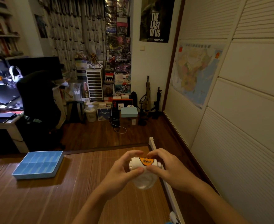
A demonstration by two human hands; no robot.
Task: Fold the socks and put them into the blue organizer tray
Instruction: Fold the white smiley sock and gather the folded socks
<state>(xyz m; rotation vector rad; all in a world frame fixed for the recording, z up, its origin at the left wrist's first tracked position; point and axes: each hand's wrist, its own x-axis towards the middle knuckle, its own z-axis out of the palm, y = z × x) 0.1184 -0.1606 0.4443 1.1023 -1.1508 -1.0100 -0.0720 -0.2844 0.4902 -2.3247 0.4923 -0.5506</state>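
A white sock (143, 168) with an orange patch reading "drew" is rolled into a bundle above the wooden surface. Both hands grip it: my left hand (125, 168) holds its left side, my right hand (167, 168) its right side, thumbs pressed on the front. The sock's loose end hangs below the roll. The blue organizer tray (39, 164), divided into several compartments, lies flat on the surface to the left, well apart from the hands. I see no socks inside it.
The wooden surface (68, 191) ends at a white rail (152, 143) on the right, next to a white louvred wardrobe (238, 143). Beyond lie a floor, a desk with a black chair (37, 101), and stacked boxes.
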